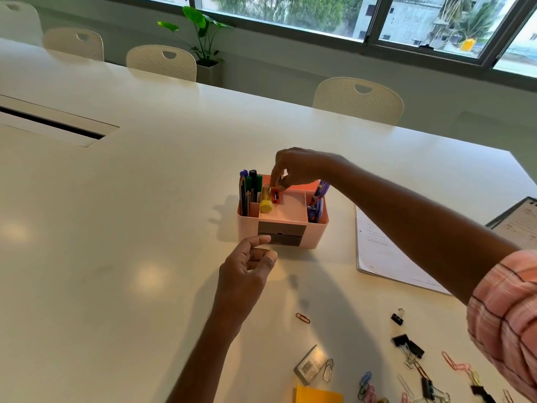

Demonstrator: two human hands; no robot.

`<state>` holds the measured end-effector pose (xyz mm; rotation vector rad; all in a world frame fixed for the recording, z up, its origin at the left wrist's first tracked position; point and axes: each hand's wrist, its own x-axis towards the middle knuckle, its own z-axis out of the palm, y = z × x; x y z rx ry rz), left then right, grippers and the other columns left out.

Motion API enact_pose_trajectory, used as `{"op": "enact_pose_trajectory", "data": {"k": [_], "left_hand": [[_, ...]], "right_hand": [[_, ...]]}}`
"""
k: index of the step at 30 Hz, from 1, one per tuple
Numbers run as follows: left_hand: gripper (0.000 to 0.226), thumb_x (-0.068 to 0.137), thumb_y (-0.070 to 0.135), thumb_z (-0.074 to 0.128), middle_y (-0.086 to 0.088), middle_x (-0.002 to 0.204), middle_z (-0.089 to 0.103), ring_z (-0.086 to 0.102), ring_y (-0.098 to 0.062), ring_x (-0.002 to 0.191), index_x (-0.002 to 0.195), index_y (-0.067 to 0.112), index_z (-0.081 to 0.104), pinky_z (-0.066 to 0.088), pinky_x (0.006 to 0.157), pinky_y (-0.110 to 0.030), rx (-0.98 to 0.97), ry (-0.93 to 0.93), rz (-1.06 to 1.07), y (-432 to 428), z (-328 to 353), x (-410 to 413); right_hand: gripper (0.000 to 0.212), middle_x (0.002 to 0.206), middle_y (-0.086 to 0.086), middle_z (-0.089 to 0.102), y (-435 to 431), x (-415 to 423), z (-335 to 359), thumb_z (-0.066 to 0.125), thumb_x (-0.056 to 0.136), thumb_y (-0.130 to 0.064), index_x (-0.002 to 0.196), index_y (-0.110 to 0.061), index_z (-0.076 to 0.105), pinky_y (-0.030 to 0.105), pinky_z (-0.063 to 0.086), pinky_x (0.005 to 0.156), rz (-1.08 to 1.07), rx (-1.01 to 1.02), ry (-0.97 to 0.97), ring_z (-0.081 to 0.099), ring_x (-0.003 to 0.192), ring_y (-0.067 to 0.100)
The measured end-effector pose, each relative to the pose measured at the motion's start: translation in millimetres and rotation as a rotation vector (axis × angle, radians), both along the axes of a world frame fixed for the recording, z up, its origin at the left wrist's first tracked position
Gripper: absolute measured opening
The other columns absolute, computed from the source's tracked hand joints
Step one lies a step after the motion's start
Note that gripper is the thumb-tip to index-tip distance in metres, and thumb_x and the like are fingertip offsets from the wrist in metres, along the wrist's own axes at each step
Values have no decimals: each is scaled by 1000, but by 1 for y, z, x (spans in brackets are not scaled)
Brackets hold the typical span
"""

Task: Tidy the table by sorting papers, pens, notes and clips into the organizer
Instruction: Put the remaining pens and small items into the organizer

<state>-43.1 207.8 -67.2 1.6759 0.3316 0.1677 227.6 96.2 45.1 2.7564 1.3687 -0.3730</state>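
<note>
Head: item (280, 187) in R hand (299, 167), over organizer (319, 221)

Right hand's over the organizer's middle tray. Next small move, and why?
Probably open the right hand and drop the small item it seems to pinch into the organizer's middle tray. The fingertips are already just above that tray, beside the red sharpener and glue stick. Clips lie unsorted on the table, so that hand is needed next.

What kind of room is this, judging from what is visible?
Probably an office meeting room: a long white table with a cable slot, matching perforated chairs along its far side, and a wide window facing buildings.
</note>
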Motion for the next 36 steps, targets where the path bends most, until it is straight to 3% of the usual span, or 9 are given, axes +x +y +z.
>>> {"op": "enact_pose_trajectory", "data": {"k": [3, 8, 12, 18, 22, 26, 30, 33, 36], "left_hand": [[28, 98, 36, 73, 12, 112, 78, 74, -13, 109, 122, 48, 67, 62, 98, -46, -9, 2, 11, 1, -1, -1], [28, 98, 36, 72, 12, 110, 78, 74, -12, 107, 123, 48, 67, 62, 98, -45, -16, 10, 23, 5, -3, -4], [28, 98, 38, 72, 13, 110, 78, 74, -11, 107, 124, 47, 67, 62, 98, -45, -13, 19, 26, 7, -2, -6], [28, 99, 35, 71, 14, 107, 79, 74, -11, 106, 124, 45, 67, 63, 96, -44, -16, 29, 17, 4, 2, -7], [33, 98, 40, 72, 16, 110, 77, 73, -12, 107, 128, 49, 62, 63, 96, -44, 22, 42, 8, -1, 5, -9], [41, 98, 42, 70, 21, 116, 70, 68, -8, 110, 137, 45, 56, 61, 95, -35, 96, 56, -59, -10, 12, -16], [43, 100, 40, 68, 16, 125, 65, 64, -2, 108, 140, 36, 56, 53, 84, -15, 268, 83, -268, -27, 23, -33], [45, 98, 41, 71, 14, 123, 63, 64, -1, 100, 140, 37, 57, 54, 80, -13, 449, 104, -413, -38, 19, -50], [45, 93, 48, 75, 17, 117, 64, 64, 2, 94, 134, 38, 62, 55, 82, -13, 619, 110, -497, -47, 13, -64]], "right_hand": [[35, 134, 0, 57, 3, 0, -1, 69, 100, -30, 135, -35, 69, 45, 47, 108, 10, -101, -31, 48, 127, 20], [42, 160, 3, 44, 8, -4, 0, 62, 105, -26, 146, -32, 60, 52, 33, 123, -37, -221, 29, 32, 150, 28], [51, 165, 3, 40, 8, -7, 4, 60, 104, -12, 151, -30, 54, 50, 33, 122, -81, -232, 117, 33, 153, 29], [64, 165, 1, 41, -1, -13, 13, 63, 101, -1, 154, -35, 50, 46, 35, 120, -119, -82, 186, 35, 153, 26], [71, 163, 2, 42, -15, -25, 25, 64, 97, 0, 157, -34, 45, 50, 37, 118, -160, -3, 45, 35, 152, 26], [76, 170, 6, 29, -35, -55, 43, 70, 97, -13, 162, -31, 34, 59, 24, 122, -229, 65, -95, 21, 158, 32], [77, 171, 4, 27, -65, -111, 56, 74, 96, -21, 162, -28, 34, 48, 28, 123, -299, 266, 63, 22, 158, 28], [74, 168, 0, 31, -88, -161, 49, 75, 96, -26, 160, -28, 38, 29, 32, 108, -306, 386, 136, 34, 149, 19], [71, 168, -2, 32, -111, -203, 28, 74, 96, -29, 158, -29, 41, 24, 36, 107, -303, 433, 186, 36, 145, 12]]}}
